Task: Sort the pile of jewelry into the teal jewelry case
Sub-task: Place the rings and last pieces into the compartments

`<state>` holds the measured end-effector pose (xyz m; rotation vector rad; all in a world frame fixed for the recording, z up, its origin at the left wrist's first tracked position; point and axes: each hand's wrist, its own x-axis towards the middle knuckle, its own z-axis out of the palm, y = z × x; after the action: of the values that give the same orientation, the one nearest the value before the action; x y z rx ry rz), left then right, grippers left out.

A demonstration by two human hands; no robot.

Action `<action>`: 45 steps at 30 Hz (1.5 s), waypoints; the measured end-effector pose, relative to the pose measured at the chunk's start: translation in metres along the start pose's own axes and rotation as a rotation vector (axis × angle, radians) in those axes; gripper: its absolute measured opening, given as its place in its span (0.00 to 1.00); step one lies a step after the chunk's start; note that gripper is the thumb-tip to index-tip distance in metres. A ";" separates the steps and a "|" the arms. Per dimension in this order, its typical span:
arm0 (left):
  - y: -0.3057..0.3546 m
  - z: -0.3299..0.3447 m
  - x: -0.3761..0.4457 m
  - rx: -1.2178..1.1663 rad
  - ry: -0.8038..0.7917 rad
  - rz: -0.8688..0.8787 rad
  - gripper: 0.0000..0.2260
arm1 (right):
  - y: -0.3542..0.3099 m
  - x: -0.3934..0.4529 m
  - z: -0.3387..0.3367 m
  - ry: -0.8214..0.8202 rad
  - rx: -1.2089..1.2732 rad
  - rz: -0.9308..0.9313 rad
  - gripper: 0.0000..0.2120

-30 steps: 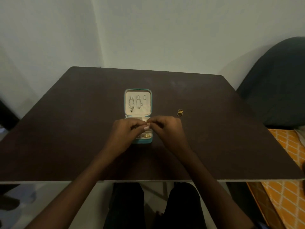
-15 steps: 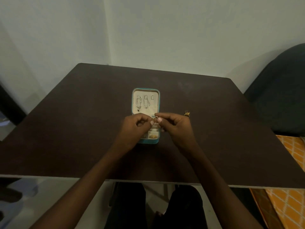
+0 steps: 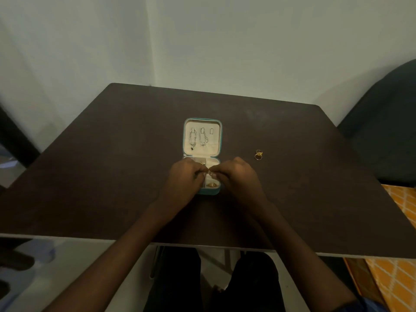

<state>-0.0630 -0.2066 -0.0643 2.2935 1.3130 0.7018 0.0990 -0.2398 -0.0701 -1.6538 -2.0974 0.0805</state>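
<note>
The teal jewelry case [image 3: 221, 140] lies open in the middle of the dark table [image 3: 112, 165], its cream lid flat behind the base. Two silver chain pieces [image 3: 198, 137] hang on the lid's hooks. A gold piece [image 3: 211, 184] sits in a front compartment of the base. My left hand [image 3: 184, 183] and my right hand [image 3: 236, 179] meet over the base, fingertips pinched together on a tiny piece of jewelry that is almost hidden. A gold ring [image 3: 258, 154] lies alone on the table to the right of the case.
A dark chair back [image 3: 387, 122] stands at the table's right side, with an orange patterned cloth [image 3: 400, 233] below it. White walls close the far side. The table's near edge runs just in front of my forearms.
Both hands stayed joined over the case base, sinking slightly toward it. The camera shifted, so the case and ring sit further right in the frame.
</note>
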 end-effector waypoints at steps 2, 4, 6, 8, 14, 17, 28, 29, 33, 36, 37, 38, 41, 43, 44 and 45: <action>-0.002 0.001 0.001 0.002 -0.006 0.000 0.10 | 0.001 0.002 -0.001 -0.012 -0.020 0.006 0.11; 0.000 0.002 0.001 0.007 -0.007 0.012 0.10 | 0.004 0.005 0.001 -0.054 -0.042 0.001 0.11; 0.001 0.002 0.000 0.010 -0.007 0.024 0.10 | 0.007 0.006 0.002 -0.078 -0.039 -0.010 0.10; 0.000 0.002 -0.001 0.007 -0.010 0.036 0.10 | 0.010 0.007 0.004 -0.088 -0.015 -0.012 0.10; -0.005 0.014 -0.004 0.037 0.068 0.054 0.10 | 0.006 0.003 0.009 0.028 0.125 0.141 0.05; -0.007 0.018 -0.005 0.092 0.081 0.102 0.10 | 0.005 0.003 0.008 0.007 0.083 0.101 0.06; -0.007 0.015 -0.006 0.035 0.148 0.137 0.09 | 0.081 0.007 -0.018 0.236 0.055 0.395 0.12; -0.006 0.016 -0.005 0.023 0.151 0.132 0.09 | 0.093 0.008 -0.021 0.238 0.023 0.449 0.13; 0.005 0.019 0.002 -0.002 0.142 0.130 0.12 | 0.120 0.014 -0.023 0.098 -0.064 0.504 0.15; 0.014 0.023 0.006 -0.022 0.162 0.161 0.12 | 0.126 0.014 -0.021 0.047 -0.129 0.455 0.12; 0.016 0.025 0.007 -0.038 0.167 0.167 0.13 | 0.127 0.014 -0.020 0.046 -0.143 0.451 0.11; 0.017 0.027 0.008 -0.055 0.164 0.171 0.14 | 0.128 0.014 -0.020 0.049 -0.151 0.451 0.10; 0.017 0.031 0.010 -0.068 0.150 0.184 0.12 | 0.128 0.012 -0.020 0.069 -0.140 0.458 0.08; 0.018 0.031 0.010 -0.066 0.158 0.203 0.10 | 0.128 0.009 -0.020 0.093 -0.120 0.464 0.08; 0.019 0.031 0.010 -0.074 0.164 0.210 0.10 | 0.125 0.007 -0.021 0.118 -0.102 0.465 0.08; 0.020 0.030 0.010 -0.087 0.168 0.212 0.10 | 0.121 0.005 -0.024 0.149 -0.069 0.465 0.08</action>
<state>-0.0274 -0.2100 -0.0746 2.3671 1.0925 1.0210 0.2172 -0.2071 -0.0868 -2.0907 -1.5907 0.0312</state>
